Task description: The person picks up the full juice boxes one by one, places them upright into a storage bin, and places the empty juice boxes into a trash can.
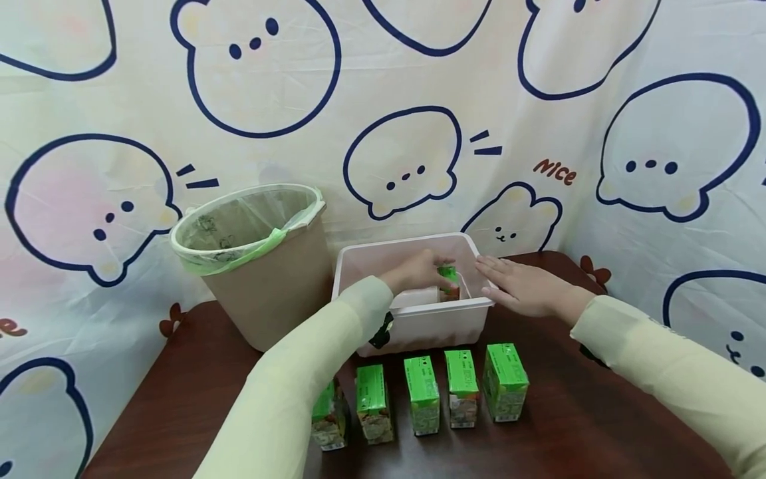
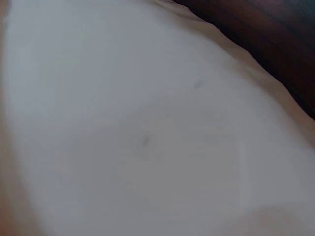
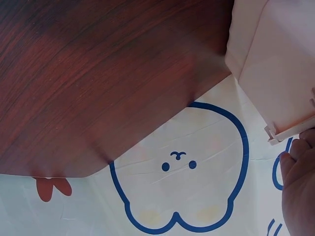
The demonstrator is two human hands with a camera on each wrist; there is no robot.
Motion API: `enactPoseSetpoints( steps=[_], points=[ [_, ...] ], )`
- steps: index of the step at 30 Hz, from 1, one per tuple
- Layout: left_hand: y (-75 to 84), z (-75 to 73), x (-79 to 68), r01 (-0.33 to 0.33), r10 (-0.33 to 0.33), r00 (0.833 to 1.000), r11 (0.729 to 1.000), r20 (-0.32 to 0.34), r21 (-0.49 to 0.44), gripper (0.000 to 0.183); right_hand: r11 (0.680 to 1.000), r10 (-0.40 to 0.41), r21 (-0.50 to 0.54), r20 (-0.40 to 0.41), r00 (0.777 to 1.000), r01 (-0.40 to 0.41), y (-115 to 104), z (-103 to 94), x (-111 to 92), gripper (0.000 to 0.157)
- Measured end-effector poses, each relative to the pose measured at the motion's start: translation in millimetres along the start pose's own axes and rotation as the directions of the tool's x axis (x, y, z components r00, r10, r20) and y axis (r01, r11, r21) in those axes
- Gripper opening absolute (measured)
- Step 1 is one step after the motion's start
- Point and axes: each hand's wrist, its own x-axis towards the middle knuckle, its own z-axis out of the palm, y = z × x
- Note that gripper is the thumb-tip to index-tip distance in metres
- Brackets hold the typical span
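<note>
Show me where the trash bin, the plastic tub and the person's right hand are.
Trash bin (image 1: 281, 286): head view, on its outer side wall.
Plastic tub (image 1: 437, 328): head view, on its outer front wall.
Right hand (image 1: 529, 286): head view, on the back of the hand.

Can read "Nice" in slanting red-brown letters (image 1: 555, 171) on the wall cloth (image 1: 407, 80), above a rabbit outline (image 1: 511, 216). Can make out a cut-off "e" (image 1: 16, 329) in similar lettering at the cloth's left edge. Cannot decipher the small print (image 1: 426, 420) on 5 green-topped cartons (image 1: 422, 379), nor the dark marks (image 1: 206, 223) on the bin liner (image 1: 251, 256).
</note>
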Motion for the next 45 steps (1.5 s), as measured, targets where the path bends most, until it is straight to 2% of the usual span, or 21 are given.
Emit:
enactPoseSetpoints(
  steps=[7, 13, 17, 22, 32, 38, 45],
  points=[
    [9.3, -15.8, -19.5, -0.020, 0.020, 1.000, 0.999, -0.010, -0.037, 0.063, 1.000, -0.001, -0.012, 0.001, 1.000, 0.001, 1, -0.3, -1, 0.065],
    [10.0, -33.7, -41.7, -0.046, 0.043, 0.998, 0.996, -0.041, -0.079, 0.064, 1.000, -0.004, -0.007, -0.009, 1.000, 0.004, 2, 0.0, -1, 0.068],
    [6.9, -42.4, -56.0, -0.099, 0.093, 0.994, 0.988, -0.058, -0.122, 0.065, 1.000, -0.004, -0.020, -0.014, 1.000, 0.003, 3, 1.5, -1, 0.069],
    [-0.2, -47.1, -76.6, -0.164, 0.153, 0.985, 0.975, -0.084, -0.148, 0.062, 1.000, -0.003, -0.016, -0.019, 1.000, 0.002, 2, 3.2, -2, 0.068],
    [-15.1, -54.7, -128.2, -0.234, 0.222, 0.965, 0.969, -0.139, -0.077, 0.060, 1.000, -0.004, -0.020, -0.013, 1.000, 0.004, 0, 4.0, -2, 0.070],
    [-23.4, -55.6, -156.7, -0.252, 0.235, 0.957, 0.964, -0.172, -0.084, 0.061, 1.000, -0.003, -0.015, -0.018, 1.000, 0.003, 1, 5.0, -1, 0.066],
    [-34.3, -55.6, -189.6, -0.253, 0.220, 0.954, 0.954, -0.202, -0.158, 0.061, 1.000, -0.013, -0.020, -0.029, 0.999, 0.012, 1, 5.7, 0, 0.067]
  ],
)
